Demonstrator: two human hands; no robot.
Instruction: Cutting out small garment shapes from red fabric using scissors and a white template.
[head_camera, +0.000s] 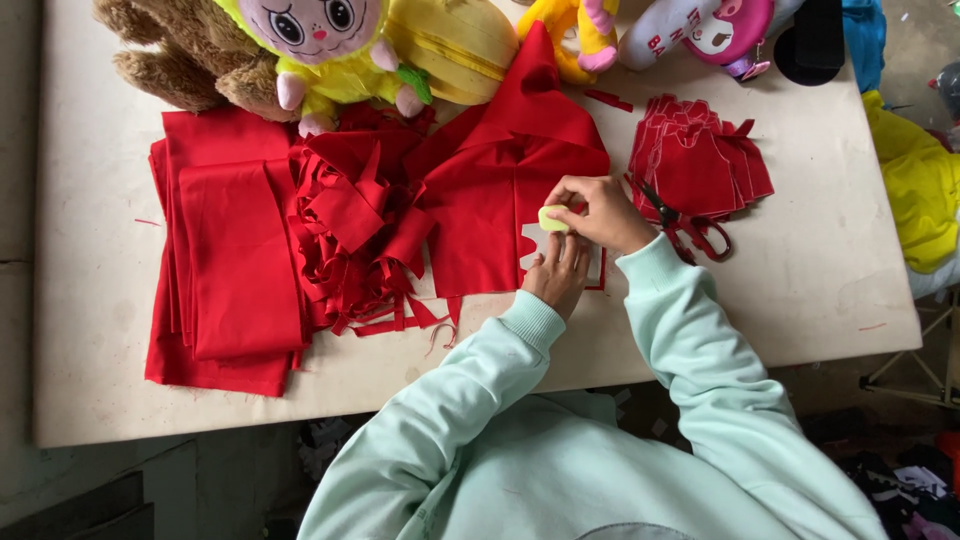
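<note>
My right hand (600, 212) pinches a small pale yellow chalk piece (552, 218) against a sheet of red fabric (490, 190) on the table. My left hand (558, 272) lies flat just below it, fingers pressed down on a whitish template that is mostly hidden under both hands. Both sleeves are mint green. Red-handled scissors (690, 228) rest immediately right of my right hand, beside a stack of cut red fabric pieces (700, 160).
A folded pile of red cloth (225, 260) and a tangle of red offcut strips (360, 230) lie to the left on the beige table (820, 260). Plush toys (310, 45) line the far edge. Yellow fabric (920, 185) hangs off the right side.
</note>
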